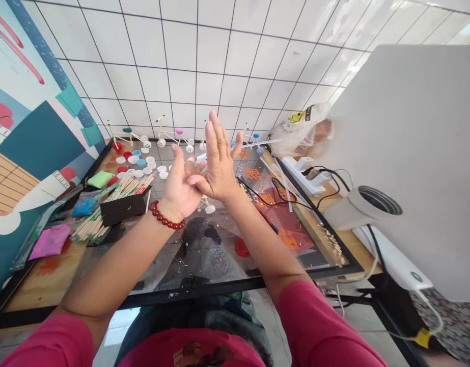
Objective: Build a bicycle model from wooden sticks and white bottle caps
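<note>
Both my hands are raised above the glass tabletop point(204, 255) and pressed against each other near the wrists. My right hand point(219, 165) has its fingers stretched upward and apart, with nothing in it. My left hand point(180, 186), with a red bead bracelet point(166, 216) on its wrist, is turned palm up; one finger points up and the rest are partly hidden behind the right hand. A small pale thing point(192, 159) shows between the hands; I cannot tell what it is. Below them a white bottle cap point(210, 209) lies on the glass.
Small stick bicycles point(169, 133) with cap wheels stand along the tiled wall. Bottle caps point(137, 162), a bundle of wooden sticks point(116, 196), a black box point(122, 209) and coloured clay bags point(51, 239) lie left. A power strip point(305, 176), cables, a plastic bag point(303, 130) and a white lamp point(362, 206) are right.
</note>
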### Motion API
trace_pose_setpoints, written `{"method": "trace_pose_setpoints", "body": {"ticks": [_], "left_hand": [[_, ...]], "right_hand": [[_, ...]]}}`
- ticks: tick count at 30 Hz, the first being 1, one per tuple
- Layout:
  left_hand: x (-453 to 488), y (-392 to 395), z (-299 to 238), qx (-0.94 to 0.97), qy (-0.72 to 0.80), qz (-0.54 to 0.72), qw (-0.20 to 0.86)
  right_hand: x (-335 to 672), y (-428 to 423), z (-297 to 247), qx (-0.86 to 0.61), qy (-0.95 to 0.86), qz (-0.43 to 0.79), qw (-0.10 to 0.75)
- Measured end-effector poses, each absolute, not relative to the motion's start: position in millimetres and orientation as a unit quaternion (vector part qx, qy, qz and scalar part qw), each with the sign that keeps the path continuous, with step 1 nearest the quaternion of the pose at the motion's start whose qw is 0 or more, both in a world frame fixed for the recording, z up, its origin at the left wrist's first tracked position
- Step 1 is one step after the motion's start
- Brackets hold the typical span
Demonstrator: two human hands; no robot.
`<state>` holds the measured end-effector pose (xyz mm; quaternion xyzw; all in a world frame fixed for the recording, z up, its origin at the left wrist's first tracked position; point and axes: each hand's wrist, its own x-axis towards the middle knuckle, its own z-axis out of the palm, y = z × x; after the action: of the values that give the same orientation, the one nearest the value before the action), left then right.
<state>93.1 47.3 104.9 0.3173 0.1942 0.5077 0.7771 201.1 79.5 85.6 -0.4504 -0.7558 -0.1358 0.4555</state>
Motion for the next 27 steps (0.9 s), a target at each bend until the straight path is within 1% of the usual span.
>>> {"method": "trace_pose_setpoints", "body": {"ticks": [3, 6, 9, 13, 15, 17, 20, 23, 27], "left_hand": [[94.9, 47.0, 103.4, 0.309, 0.182, 0.490, 0.795], [97.0, 50.2, 98.8, 0.280, 0.207, 0.480, 0.805], [94.3, 55.3, 98.0, 0.251, 0.226, 0.482, 0.809], [85.3, 58.3, 106.5, 0.263, 0.197, 0.466, 0.821], [81.1, 58.1, 112.5, 0.278, 0.189, 0.462, 0.821], [78.0, 57.9, 117.3, 0.292, 0.191, 0.459, 0.817], [74.6, 59.2, 120.0, 0.306, 0.193, 0.458, 0.812], [72.0, 61.8, 118.2, 0.321, 0.201, 0.462, 0.802], [70.5, 61.0, 116.2, 0.349, 0.245, 0.526, 0.736]], "right_hand": [[197.4, 77.5, 86.4, -0.454, -0.759, -0.126, 0.449], [200.0, 72.2, 93.9, -0.460, -0.755, -0.091, 0.458], [214.8, 66.7, 107.4, -0.407, -0.791, -0.030, 0.456], [238.2, 64.2, 121.9, -0.295, -0.885, 0.049, 0.356], [242.6, 64.3, 123.9, -0.287, -0.900, 0.054, 0.323], [241.5, 63.9, 123.8, -0.289, -0.904, 0.051, 0.312], [236.7, 61.1, 124.9, -0.296, -0.897, 0.046, 0.325], [236.2, 57.0, 129.0, -0.331, -0.867, 0.012, 0.373], [242.6, 54.8, 132.7, -0.369, -0.820, -0.068, 0.432]]}}
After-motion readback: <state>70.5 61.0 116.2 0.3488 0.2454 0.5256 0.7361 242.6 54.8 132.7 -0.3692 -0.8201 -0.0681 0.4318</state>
